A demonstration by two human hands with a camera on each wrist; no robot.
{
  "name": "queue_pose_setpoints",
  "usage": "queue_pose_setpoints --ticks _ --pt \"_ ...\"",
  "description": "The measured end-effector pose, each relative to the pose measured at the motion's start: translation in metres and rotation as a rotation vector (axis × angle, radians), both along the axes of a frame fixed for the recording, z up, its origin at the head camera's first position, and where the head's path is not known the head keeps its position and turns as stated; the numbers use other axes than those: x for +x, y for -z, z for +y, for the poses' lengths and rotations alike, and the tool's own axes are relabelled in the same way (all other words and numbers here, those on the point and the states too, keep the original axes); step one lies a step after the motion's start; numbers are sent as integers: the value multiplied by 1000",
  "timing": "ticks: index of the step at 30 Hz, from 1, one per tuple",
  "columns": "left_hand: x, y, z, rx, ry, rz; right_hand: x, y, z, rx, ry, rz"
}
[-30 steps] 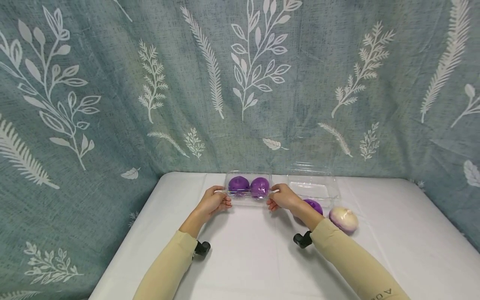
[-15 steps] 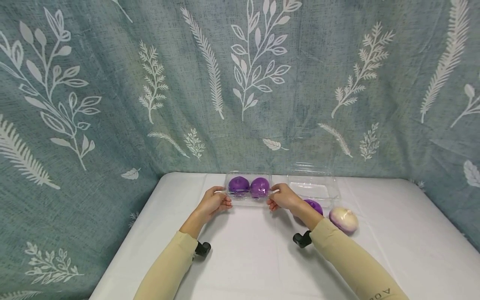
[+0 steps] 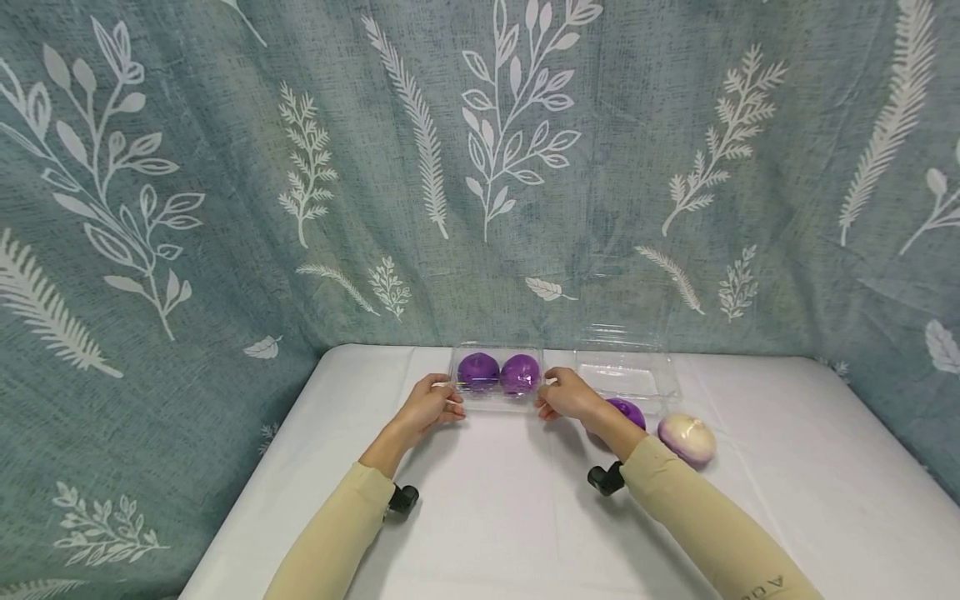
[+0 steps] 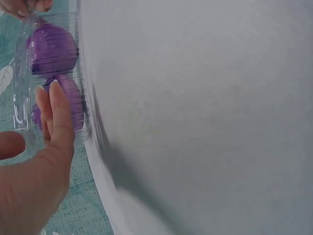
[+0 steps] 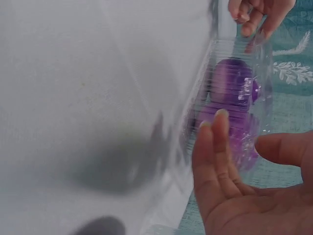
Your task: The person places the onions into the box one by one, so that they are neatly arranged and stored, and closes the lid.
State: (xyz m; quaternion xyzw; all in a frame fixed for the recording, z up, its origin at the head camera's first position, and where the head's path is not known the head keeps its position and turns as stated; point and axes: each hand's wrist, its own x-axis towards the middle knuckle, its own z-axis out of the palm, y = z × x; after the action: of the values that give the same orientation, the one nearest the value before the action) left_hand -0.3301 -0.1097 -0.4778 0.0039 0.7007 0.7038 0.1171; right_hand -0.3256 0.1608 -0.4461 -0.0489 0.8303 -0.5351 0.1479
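A lidded clear plastic clamshell box [image 3: 497,403] stands near the table's back edge, with two purple onions [image 3: 478,371] side by side inside. At its left end, my left hand [image 3: 424,405] holds the corner, thumb by the lid and fingers along the front. My right hand [image 3: 564,395] holds the opposite end in a like way. Both wrist views show the fingers fairly straight, reaching over the ribbed front of the box. A second purple onion-like bulb [image 3: 628,411] lies partly hidden beneath my right forearm. Beside it sits a white and purple turnip [image 3: 687,440].
Another clear clamshell box [image 3: 626,380], its lid raised against the curtain, stands to the right of the first. A white cloth covers the table [image 3: 480,517]. Behind hangs a blue-green curtain [image 3: 465,275] with white leaf patterns.
Hardly anything differs: both hands stay at the ends of the box, with only slight finger shifts. The box, bulbs and turnip have not moved.
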Motion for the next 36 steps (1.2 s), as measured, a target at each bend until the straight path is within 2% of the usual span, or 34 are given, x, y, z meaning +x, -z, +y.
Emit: queue_pose_setpoints --ticks 3,10,14,19,23,27,30,36 --pt "4 -1 2 -37 -3 4 6 -4 2 62 -15 25" --pt "8 -7 3 -136 -102 57 26 -26 14 251 -84 92" --pt "13 -12 0 -228 -132 116 38 -33 25 277 -107 142" --pt "21 -18 -1 -358 -139 227 52 -40 40 316 -130 216" --pt "26 -23 -2 -429 -104 305 64 -45 54 357 -156 304" --pt "33 -31 3 -468 -65 370 71 -44 68 369 -170 419" --pt "39 -38 12 -482 -25 411 78 -42 78 364 -168 481" --pt "47 -50 39 -463 100 483 90 -40 100 405 -138 565"
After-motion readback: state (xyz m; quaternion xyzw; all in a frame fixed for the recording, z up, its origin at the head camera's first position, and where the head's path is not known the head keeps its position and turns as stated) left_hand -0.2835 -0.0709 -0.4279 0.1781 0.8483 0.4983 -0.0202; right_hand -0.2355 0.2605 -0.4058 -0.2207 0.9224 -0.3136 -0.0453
